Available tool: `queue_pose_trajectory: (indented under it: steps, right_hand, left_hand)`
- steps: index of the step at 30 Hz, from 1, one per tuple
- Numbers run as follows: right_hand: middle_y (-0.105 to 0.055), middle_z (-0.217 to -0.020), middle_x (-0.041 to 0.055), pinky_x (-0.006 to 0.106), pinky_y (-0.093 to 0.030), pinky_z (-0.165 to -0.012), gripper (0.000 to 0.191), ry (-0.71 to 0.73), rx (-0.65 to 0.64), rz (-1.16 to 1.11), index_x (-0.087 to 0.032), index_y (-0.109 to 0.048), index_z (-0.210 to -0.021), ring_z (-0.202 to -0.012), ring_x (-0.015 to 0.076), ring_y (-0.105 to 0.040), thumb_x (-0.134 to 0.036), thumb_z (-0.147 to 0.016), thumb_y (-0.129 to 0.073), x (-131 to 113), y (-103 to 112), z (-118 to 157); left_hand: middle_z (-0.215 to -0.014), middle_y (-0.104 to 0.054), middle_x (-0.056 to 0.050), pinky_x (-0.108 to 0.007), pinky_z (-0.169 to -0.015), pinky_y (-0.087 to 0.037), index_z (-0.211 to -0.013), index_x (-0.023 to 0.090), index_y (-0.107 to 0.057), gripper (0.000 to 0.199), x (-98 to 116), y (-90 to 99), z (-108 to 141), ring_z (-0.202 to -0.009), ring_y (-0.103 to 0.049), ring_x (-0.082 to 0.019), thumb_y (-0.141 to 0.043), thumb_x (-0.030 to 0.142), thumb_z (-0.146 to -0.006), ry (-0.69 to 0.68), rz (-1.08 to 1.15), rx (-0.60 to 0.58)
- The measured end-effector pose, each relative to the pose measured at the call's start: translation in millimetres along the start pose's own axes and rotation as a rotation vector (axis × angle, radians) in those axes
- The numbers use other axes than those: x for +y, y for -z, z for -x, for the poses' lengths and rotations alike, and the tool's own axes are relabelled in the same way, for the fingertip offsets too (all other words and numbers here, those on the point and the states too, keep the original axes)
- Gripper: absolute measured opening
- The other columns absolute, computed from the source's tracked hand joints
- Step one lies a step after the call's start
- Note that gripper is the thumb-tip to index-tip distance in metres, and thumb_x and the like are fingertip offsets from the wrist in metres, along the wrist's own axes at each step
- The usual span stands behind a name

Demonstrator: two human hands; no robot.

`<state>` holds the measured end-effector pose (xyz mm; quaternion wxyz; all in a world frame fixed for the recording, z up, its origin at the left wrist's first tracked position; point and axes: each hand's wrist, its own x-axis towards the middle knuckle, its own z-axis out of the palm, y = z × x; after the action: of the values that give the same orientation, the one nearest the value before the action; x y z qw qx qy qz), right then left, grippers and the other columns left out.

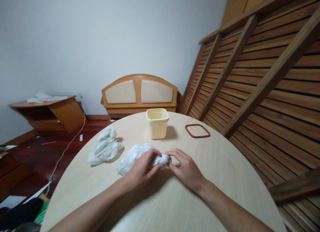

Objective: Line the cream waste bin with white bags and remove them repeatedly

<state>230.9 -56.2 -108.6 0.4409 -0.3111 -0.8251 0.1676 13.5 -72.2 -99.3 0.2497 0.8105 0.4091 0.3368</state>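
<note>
Both my hands meet over the near middle of the round table. My left hand (pixel 143 170) is closed, pinching a bunched, twisted white plastic bag (pixel 163 158) between thumb and fingers. The fingertips of my right hand (pixel 187 168) grip the right end of the same bundle. Just left of it, partly behind my left hand, lies a white plastic bag (pixel 135 155); I cannot tell whether it is joined to the bundle. Farther left rests another crumpled white plastic bag (pixel 106 147). Beyond my hands stands a pale yellow square tub (pixel 158 127), upright and without a lid.
A brown rounded-square ring (pixel 197 136) lies flat on the table (pixel 230 188) at the right. Wooden slatted panels (pixel 265 78) lean along the right side. Behind the table is a headboard (pixel 138 92); a low cabinet (pixel 55 115) and a white cable (pixel 65 152) are at the left.
</note>
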Motion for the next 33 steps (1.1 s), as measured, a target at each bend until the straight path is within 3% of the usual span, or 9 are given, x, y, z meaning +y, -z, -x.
queue_pose_trajectory:
  steps: [5, 12, 19, 23, 27, 33]
  right_hand:
    - [-0.069, -0.104, 0.0051, 0.033, -0.055, -0.091, 0.027, 0.019, 0.015, -0.006, -0.022, -0.068, -0.107, -0.100, 0.0187, -0.066, -0.005, -0.088, -0.060, -1, 0, -1]
    - [-0.072, -0.106, 0.0039, 0.033, -0.054, -0.093, 0.027, 0.011, 0.014, -0.005, -0.023, -0.068, -0.108, -0.101, 0.0181, -0.066, -0.005, -0.090, -0.059, 4, -1, 1]
    - [-0.070, -0.117, 0.0052, 0.037, -0.054, -0.097, 0.030, -0.092, 0.036, -0.060, -0.025, -0.058, -0.121, -0.108, 0.0190, -0.066, -0.013, -0.094, -0.058, 5, -7, 4]
    - [-0.069, -0.114, 0.0060, 0.037, -0.056, -0.092, 0.025, -0.156, 0.036, -0.135, -0.025, -0.053, -0.120, -0.105, 0.0186, -0.068, -0.021, -0.096, -0.057, 6, -11, 7]
    - [-0.067, -0.113, 0.0057, 0.037, -0.057, -0.090, 0.022, -0.187, -0.002, -0.177, -0.026, -0.050, -0.119, -0.106, 0.0180, -0.066, -0.023, -0.097, -0.054, 5, -14, 9]
    - [-0.065, -0.113, 0.0022, 0.037, -0.052, -0.097, 0.040, -0.163, -0.025, -0.120, -0.028, -0.049, -0.118, -0.107, 0.0175, -0.064, -0.009, -0.084, -0.059, 4, -14, 9]
  left_hand:
    - [-0.125, -0.066, -0.011, -0.039, -0.098, -0.047, -0.131, 0.021, -0.052, 0.035, -3, -1.4, 1, -0.112, -0.061, -0.024, -0.055, 0.030, -0.097, -0.032, -0.009, 0.004]
    - [-0.120, -0.069, -0.010, -0.041, -0.098, -0.049, -0.128, 0.020, -0.058, 0.032, -5, -3.3, 0, -0.108, -0.064, -0.024, -0.054, 0.028, -0.097, -0.037, -0.048, 0.027]
    - [-0.126, -0.066, -0.010, -0.040, -0.100, -0.048, -0.133, 0.023, -0.055, 0.035, -1, -1.8, -2, -0.114, -0.062, -0.023, -0.054, 0.025, -0.098, -0.059, 0.025, 0.077]
    - [-0.131, -0.062, -0.010, -0.039, -0.102, -0.047, -0.133, 0.025, -0.057, 0.034, 1, -1.3, -4, -0.119, -0.059, -0.022, -0.050, 0.023, -0.100, -0.119, 0.044, 0.076]
    - [-0.121, -0.069, -0.009, -0.037, -0.096, -0.049, -0.128, 0.023, -0.059, 0.030, 1, -2.3, -3, -0.108, -0.064, -0.022, -0.051, 0.024, -0.099, -0.053, 0.024, 0.062]
    - [-0.108, -0.072, -0.007, -0.034, -0.089, -0.050, -0.117, 0.019, -0.062, 0.023, -1, -4.5, -2, -0.098, -0.066, -0.021, -0.052, 0.023, -0.096, 0.046, 0.075, 0.079]
